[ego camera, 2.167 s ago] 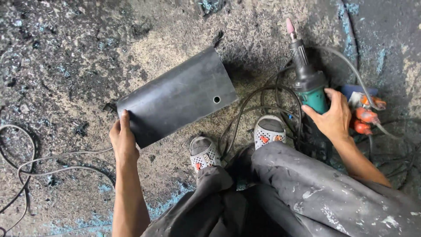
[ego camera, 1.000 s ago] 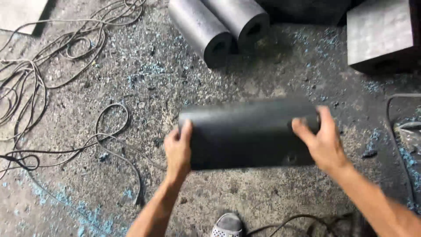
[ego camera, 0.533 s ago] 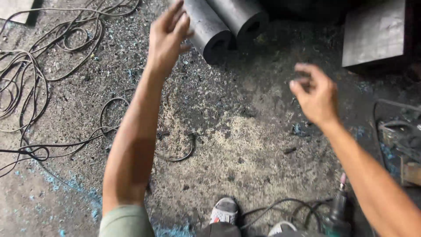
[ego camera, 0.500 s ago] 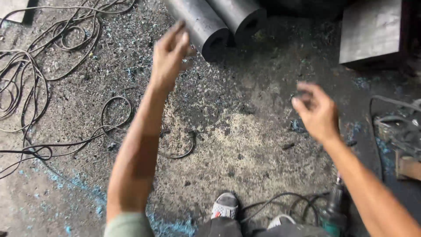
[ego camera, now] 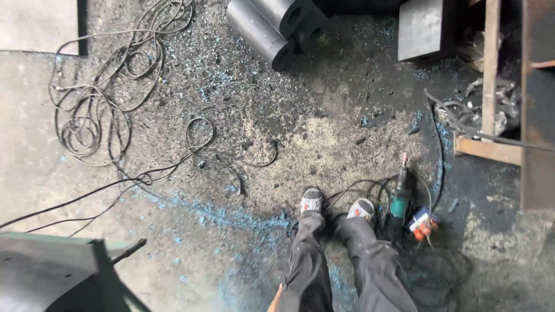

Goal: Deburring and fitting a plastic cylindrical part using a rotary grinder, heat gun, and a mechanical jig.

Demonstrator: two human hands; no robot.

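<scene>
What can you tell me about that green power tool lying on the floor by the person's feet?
The green power tool is a slim handheld machine with a dark green body, black grip sections and a pinkish tip at its far end. It lies flat on the dirty concrete floor, tip pointing away from the person, just beside one shoe. Black cable loops around it. No hand touches it.

Both arms have dropped away (left hand point(ego camera: 277, 297) barely visible).

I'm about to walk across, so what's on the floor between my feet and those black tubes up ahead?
In the head view, between the shoes and the black tubes there is gritty floor with blue flecks, and one thin black cable looping across it.
</scene>
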